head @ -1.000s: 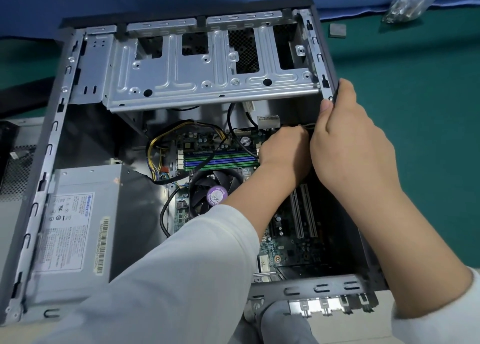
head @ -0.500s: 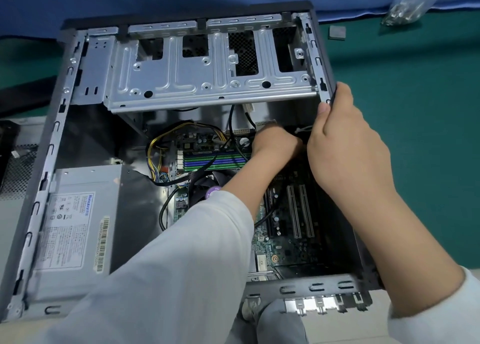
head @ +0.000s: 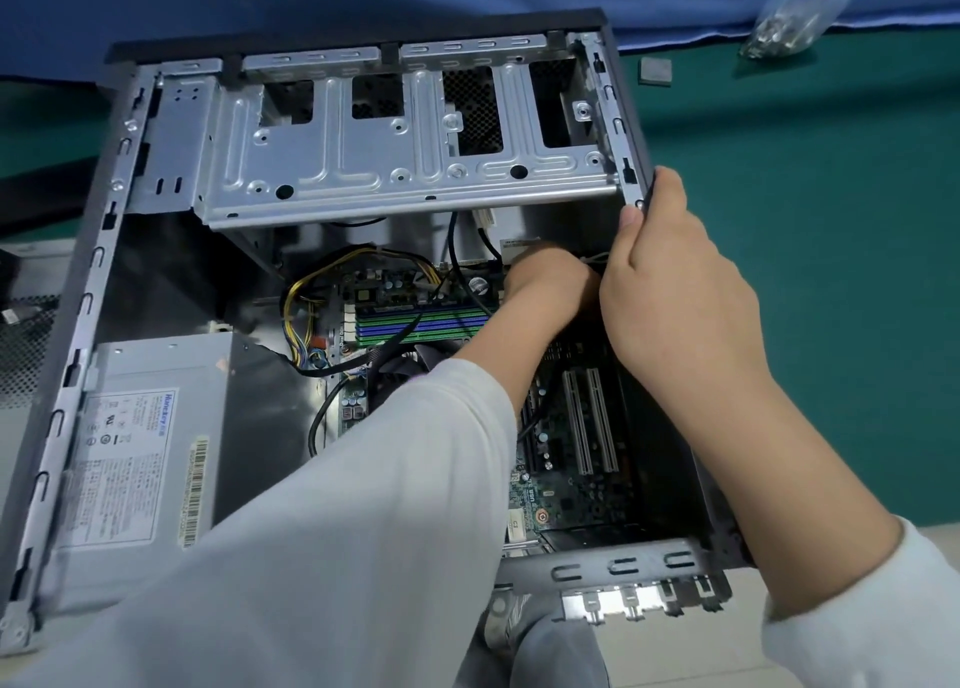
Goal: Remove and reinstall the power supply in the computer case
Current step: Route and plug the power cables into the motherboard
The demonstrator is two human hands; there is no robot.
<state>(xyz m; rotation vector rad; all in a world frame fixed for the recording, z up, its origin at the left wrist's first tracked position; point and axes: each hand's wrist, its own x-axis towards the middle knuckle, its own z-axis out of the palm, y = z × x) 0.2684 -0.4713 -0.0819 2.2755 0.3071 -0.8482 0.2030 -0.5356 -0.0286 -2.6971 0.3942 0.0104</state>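
Power supply (head: 150, 459) seated in case (head: 93, 292), cables attached; removal barely begun. Left hand (head: 550, 287) deep by motherboard (head: 571, 479), grip unclear; right hand (head: 675, 292) clutching case edge.

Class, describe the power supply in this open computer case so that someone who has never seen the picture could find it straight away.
Start at the open computer case lying on the green mat and go to its near left corner. The power supply is the large grey metal box there, beside the motherboard. Unlike the perforated drive cage at the far end, it carries a white printed label and a barcode sticker.
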